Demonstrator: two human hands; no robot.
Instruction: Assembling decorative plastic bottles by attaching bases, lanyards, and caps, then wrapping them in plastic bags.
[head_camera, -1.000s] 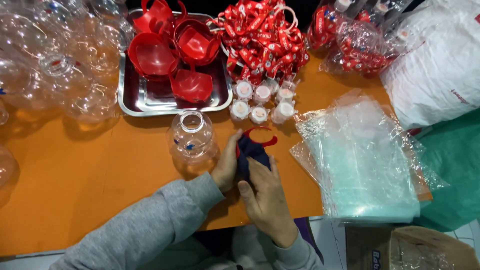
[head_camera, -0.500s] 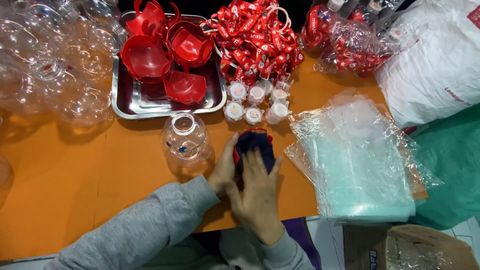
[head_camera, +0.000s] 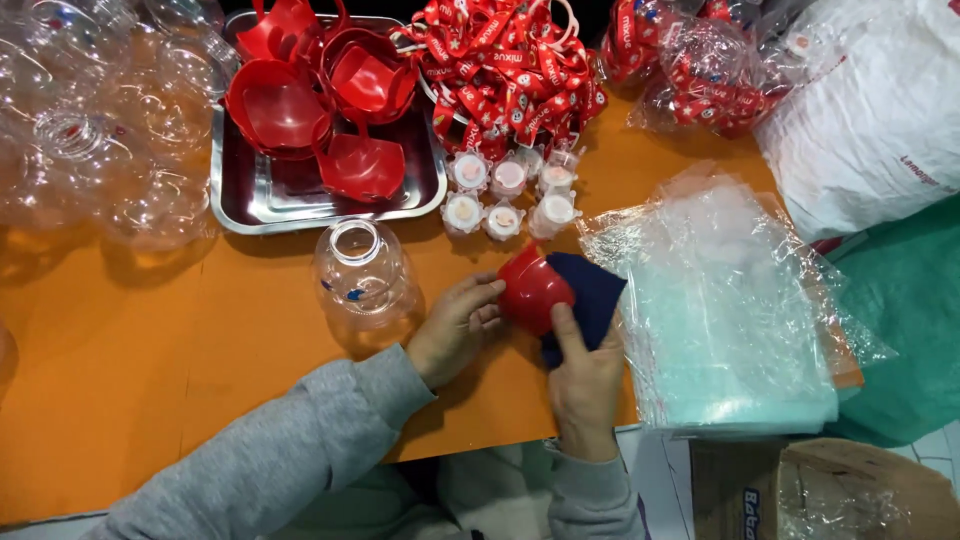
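Orange table (head_camera: 150, 390): both grips closed on red cup (head_camera: 533, 290).

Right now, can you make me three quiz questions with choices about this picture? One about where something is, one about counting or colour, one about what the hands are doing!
1. Where is the clear plastic jar?
A. on the orange table, in front of the metal tray
B. inside the tray
C. on the stack of clear bags

2. How many small white-capped pots stand beside the tray?
A. two
B. six
C. ten

3. What do the hands hold?
A. nothing
B. a ribbon
C. a red cap and a dark blue cloth

Answers: 1 A, it stands on the table below the tray's rim. 2 B, two rows of three. 3 C, the left hand grips the cap while the right hand presses the cloth against it.
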